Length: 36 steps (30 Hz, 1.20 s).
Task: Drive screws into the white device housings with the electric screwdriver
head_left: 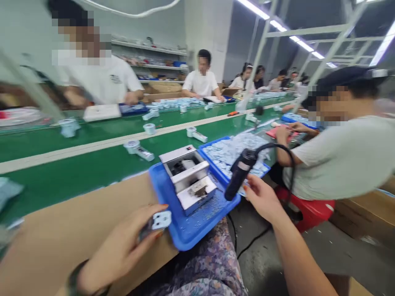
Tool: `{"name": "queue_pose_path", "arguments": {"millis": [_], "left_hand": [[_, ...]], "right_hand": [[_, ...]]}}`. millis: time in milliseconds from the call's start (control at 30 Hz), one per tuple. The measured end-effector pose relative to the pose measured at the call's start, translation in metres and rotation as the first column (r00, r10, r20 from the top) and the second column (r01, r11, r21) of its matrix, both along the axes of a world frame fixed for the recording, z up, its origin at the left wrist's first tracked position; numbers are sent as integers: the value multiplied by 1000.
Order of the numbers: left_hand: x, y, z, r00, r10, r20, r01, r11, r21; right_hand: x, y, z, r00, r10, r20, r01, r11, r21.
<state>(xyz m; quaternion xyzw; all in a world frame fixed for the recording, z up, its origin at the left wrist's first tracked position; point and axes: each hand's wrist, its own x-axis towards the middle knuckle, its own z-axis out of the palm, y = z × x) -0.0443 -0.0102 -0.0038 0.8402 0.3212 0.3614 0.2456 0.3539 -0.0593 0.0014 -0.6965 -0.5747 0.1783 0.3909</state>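
cardboard-covered bench; white plastic part in grip of left hand

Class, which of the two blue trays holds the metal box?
The nearer tray, with the metal box standing on it; the farther tray is heaped with pale pieces.

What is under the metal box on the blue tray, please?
The tray and small scattered bits show around the box; what lies directly beneath it is covered.

Small plastic part in the left hand, beside a tray carrying a metal fixture, second tray behind it, conveyor belt to the left
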Motion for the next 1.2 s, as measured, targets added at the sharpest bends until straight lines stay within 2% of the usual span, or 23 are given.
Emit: {"name": "queue_pose_path", "arguments": {"millis": [33,67,100,167,233,333,400,467,533,600,633,767,900,1067,1200], "left_hand": [[6,-5,-4,1000,-10,15,10,999,-39],[11,-8,-8,998,5,61,-1,997,-74],[16,-12,-12,994,24,107,-13,994,-111],[24,-17,-19,976,82,203,-50,986,-157],[28,-21,-22,966,75,246,-39,988,-149],[30,-23,-21,962,3,273,24,995,-96],[28,-22,-19,952,-16,306,44,995,-85],[25,-21,-18,942,-6,335,43,994,-103],[23,-20,-18,937,3,348,47,990,-133],[23,-21,-19,934,11,357,46,988,-151],[23,-21,-19,933,11,360,45,988,-148],[24,-22,-19,934,21,358,27,991,-128],[23,-21,-19,948,21,319,15,994,-108],[25,-19,-19,949,-27,314,39,999,-33],[25,-20,-21,975,-7,222,17,999,-41]], "right_hand": [[-6,-12,-3,995,36,-90,-32,999,43],[-14,-23,-6,952,71,-297,-34,991,130],[-23,-33,-9,882,108,-458,-21,981,191],[-49,-45,-14,752,120,-649,64,966,252],[-82,-49,-17,693,114,-712,75,971,228],[-127,-44,-19,631,182,-754,-42,979,202],[-145,-42,-16,597,247,-763,-101,967,234],[-153,-42,-7,632,333,-700,-148,938,313],[-158,-41,6,720,436,-539,-218,880,422],[-164,-35,17,793,484,-371,-276,827,489],[-168,-30,21,814,484,-320,-290,818,497],[-186,-7,20,864,413,-289,-280,870,407],[-192,-2,12,865,353,-356,-269,926,263],[-189,-7,16,851,331,-408,-297,944,146],[-190,-7,18,842,292,-453,-289,954,77]]}}
